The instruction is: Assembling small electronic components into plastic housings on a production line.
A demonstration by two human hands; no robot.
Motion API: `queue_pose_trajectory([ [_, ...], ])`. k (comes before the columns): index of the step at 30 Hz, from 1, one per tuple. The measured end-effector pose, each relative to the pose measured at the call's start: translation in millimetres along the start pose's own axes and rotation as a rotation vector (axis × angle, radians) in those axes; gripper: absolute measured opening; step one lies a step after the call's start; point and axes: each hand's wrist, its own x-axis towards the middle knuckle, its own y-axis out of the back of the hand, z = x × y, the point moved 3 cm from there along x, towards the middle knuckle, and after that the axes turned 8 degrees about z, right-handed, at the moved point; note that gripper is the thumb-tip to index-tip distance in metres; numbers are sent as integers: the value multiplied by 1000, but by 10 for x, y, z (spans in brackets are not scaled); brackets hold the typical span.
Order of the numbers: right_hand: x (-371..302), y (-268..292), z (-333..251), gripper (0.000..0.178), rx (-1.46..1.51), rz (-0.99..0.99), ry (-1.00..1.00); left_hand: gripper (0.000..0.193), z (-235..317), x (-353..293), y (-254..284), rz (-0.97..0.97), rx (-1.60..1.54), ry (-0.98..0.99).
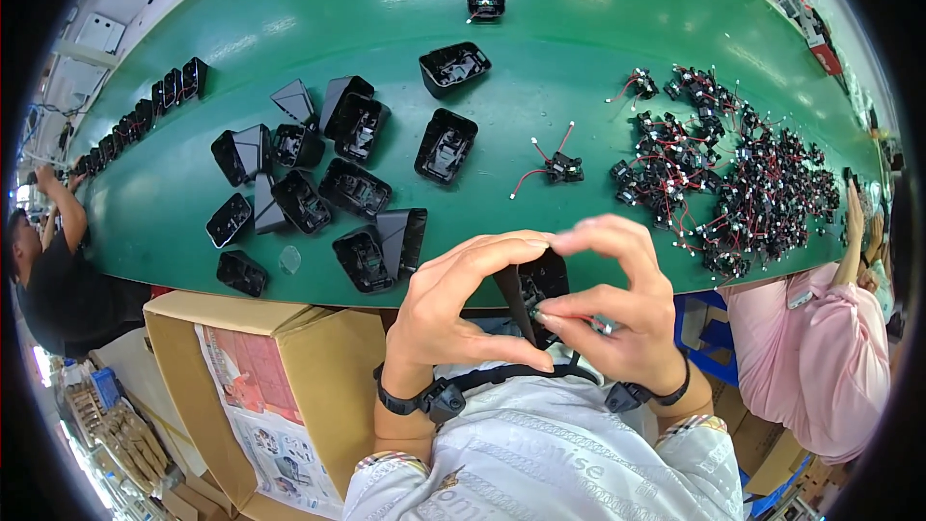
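Close to my body, just past the table's front edge, my left hand (453,301) grips a black plastic housing (546,276), its thumb and fingers along the housing's side wall. The housing is tilted, with its hollow side toward my right hand (632,304). Thumb and forefinger of that hand are pinched at the housing's opening, on a small part with red wires; a white connector (602,325) shows beneath the fingers. Much of this part is hidden. A single small black wired module (564,168) lies apart on the table ahead of my hands.
Several black housings (357,188) lie scattered on the green table (540,87) at left. A big pile of wired modules (762,178) covers its right side. An open cardboard box (357,357) stands at my left. People work at left (58,241) and right (801,347).
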Motion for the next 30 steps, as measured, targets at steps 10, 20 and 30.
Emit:
queue_pose_trajectory([
  [10, 151, 92, -45, 39, -103, -260, 145, 86, -80, -28, -56, 31, 85, 20],
  [20, 943, 289, 568, 29, -322, -13, 262, 75, -64, 206, 176, 366, 377, 81],
  [30, 2165, 128, 2016, 35, -804, -155, 192, 62, -265, 432, 223, 138, 1222, 110],
])
